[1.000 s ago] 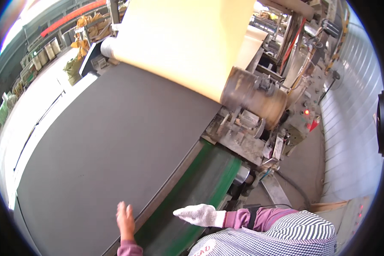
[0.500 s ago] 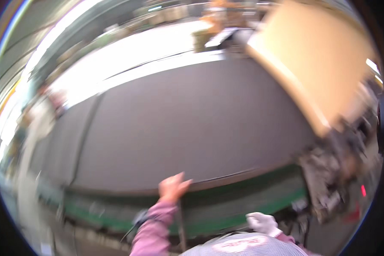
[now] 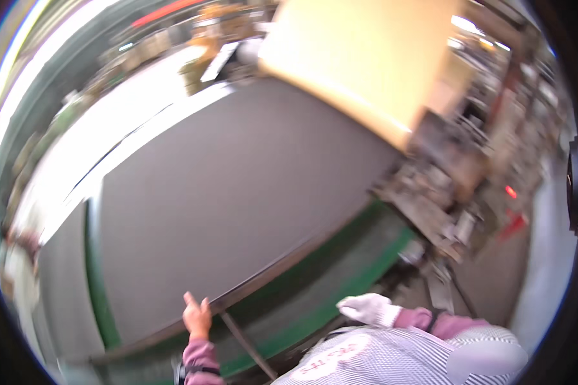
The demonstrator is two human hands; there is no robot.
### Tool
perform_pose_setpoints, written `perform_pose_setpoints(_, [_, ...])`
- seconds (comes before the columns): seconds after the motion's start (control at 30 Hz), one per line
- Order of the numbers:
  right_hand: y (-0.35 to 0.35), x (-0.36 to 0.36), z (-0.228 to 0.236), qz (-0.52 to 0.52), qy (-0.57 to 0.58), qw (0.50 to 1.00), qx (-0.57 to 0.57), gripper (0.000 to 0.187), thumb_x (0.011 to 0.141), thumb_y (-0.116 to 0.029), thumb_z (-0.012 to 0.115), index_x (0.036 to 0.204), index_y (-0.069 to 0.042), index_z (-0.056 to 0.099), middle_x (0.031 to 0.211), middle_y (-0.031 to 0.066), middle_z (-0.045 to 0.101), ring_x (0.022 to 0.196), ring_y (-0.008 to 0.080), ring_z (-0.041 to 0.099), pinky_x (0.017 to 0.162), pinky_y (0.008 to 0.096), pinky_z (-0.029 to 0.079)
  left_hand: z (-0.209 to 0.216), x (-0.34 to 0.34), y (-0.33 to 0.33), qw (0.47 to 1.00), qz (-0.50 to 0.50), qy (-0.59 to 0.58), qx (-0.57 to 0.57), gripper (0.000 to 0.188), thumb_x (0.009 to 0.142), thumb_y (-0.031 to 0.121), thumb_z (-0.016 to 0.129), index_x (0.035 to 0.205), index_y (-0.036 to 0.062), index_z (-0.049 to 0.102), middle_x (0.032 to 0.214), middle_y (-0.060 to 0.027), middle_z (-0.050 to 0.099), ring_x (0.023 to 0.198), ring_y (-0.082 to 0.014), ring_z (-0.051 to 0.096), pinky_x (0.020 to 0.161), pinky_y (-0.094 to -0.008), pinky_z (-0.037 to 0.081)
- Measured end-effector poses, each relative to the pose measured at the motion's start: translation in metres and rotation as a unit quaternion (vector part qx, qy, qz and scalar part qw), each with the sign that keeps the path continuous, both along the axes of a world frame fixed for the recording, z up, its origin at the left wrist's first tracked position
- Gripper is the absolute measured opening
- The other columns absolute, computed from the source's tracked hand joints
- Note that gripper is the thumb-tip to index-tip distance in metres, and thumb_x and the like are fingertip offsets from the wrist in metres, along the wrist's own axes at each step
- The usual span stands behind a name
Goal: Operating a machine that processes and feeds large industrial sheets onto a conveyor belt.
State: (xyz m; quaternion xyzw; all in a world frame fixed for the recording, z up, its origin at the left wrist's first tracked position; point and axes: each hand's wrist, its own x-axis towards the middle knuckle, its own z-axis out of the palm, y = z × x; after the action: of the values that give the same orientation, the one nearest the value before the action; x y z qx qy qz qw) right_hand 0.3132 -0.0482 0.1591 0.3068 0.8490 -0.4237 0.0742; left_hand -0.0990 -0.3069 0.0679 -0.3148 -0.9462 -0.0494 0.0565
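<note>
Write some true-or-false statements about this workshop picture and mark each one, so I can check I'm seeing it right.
1. The left hand is bare. True.
2. The right hand wears a black glove. False: its glove is white.
3. A green strip shows between the large dark sheet and a smaller dark sheet. True.
4. The right hand lies flat on the large dark sheet. False: it is off the sheet, nearer the person's body.
5. A tan sheet shows beyond the large dark sheet, toward the upper right. True.
</note>
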Motion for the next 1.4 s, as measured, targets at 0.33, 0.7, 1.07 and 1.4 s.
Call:
perform_pose_setpoints(0.33, [-0.047, -0.098, 0.018, -0.067, 0.152, 0.985, -0.056, 0.009, 0.087, -0.005, 0.063, 0.094, -0.002, 0.069, 0.066, 0.009, 0.063, 0.06, 0.0125, 0.065, 0.057, 0.0254, 0.052, 0.035, 0.056, 0.052, 0.975, -0.119, -0.118, 0.149, 0.051, 0.089, 0.049, 0.06, 0.111, 0.0021, 0.064, 0.094, -0.0188, 0.069, 0.092, -0.0381, 0.065, 0.083, -0.0488, 0.049])
perform_pose_setpoints(0.7, [-0.095, -0.404, 0.005, 0.23, 0.019, 0.926, 0.298, 0.068, 0.071, -0.027, 0.076, 0.133, -0.016, 0.052, 0.141, 0.0164, 0.042, 0.124, 0.0335, 0.048, 0.095, 0.0442, 0.05, 0.017, -0.187, -0.28, 0.968, 0.208, 0.123, -0.073, 0.026, 0.089, 0.022, 0.05, 0.089, -0.0006, 0.063, 0.096, -0.0164, 0.064, 0.098, -0.0348, 0.059, 0.09, -0.0452, 0.046])
perform_pose_setpoints(1.07, [-0.002, -0.353, -0.02, 0.165, 0.017, 0.946, 0.279, 0.068, 0.07, -0.027, 0.072, 0.133, -0.012, 0.051, 0.139, 0.0165, 0.048, 0.13, 0.0347, 0.045, 0.104, 0.0415, 0.044, 0.01, -0.151, -0.234, 0.948, 0.281, -0.146, 0.003, 0.042, 0.078, 0.03, 0.062, 0.107, -0.0002, 0.063, 0.113, -0.0187, 0.059, 0.111, -0.0348, 0.053, 0.096, -0.0442, 0.045])
perform_pose_setpoints(1.4, [-0.103, -0.395, -0.014, 0.175, 0.049, 0.972, 0.149, 0.063, 0.072, -0.034, 0.068, 0.124, -0.002, 0.054, 0.129, 0.0205, 0.056, 0.12, 0.0344, 0.054, 0.1, 0.0432, 0.045, 0.015, -0.078, -0.112, 0.957, 0.051, -0.22, 0.181, 0.039, 0.085, 0.031, 0.065, 0.115, 0.0055, 0.067, 0.109, -0.0149, 0.068, 0.103, -0.0317, 0.062, 0.095, -0.0428, 0.048])
